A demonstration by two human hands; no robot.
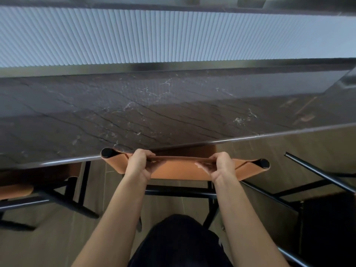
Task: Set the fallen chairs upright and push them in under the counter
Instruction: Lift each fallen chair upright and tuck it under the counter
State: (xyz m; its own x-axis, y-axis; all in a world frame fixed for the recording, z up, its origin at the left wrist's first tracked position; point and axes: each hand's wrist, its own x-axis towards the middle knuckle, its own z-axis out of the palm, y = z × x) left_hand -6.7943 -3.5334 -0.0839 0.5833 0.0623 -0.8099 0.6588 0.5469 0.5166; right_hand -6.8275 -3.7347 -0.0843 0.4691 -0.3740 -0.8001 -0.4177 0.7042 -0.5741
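Note:
An upright chair with a tan leather backrest (183, 171) and black metal frame stands at the edge of the dark marble counter (134, 112). Its seat reaches in beneath the countertop. My left hand (139, 163) grips the top edge of the backrest left of centre. My right hand (221, 165) grips the same edge right of centre. A second chair (17, 189) with tan leather sits at the left, partly under the counter. At the right a black chair frame (317, 174) lies tilted on the floor.
Behind the counter runs a pale ribbed wall panel (173, 35). The floor (163, 205) is brown tile. My dark-clothed leg (179, 243) is at the bottom centre, just behind the chair. A dark block (331, 224) stands at the lower right.

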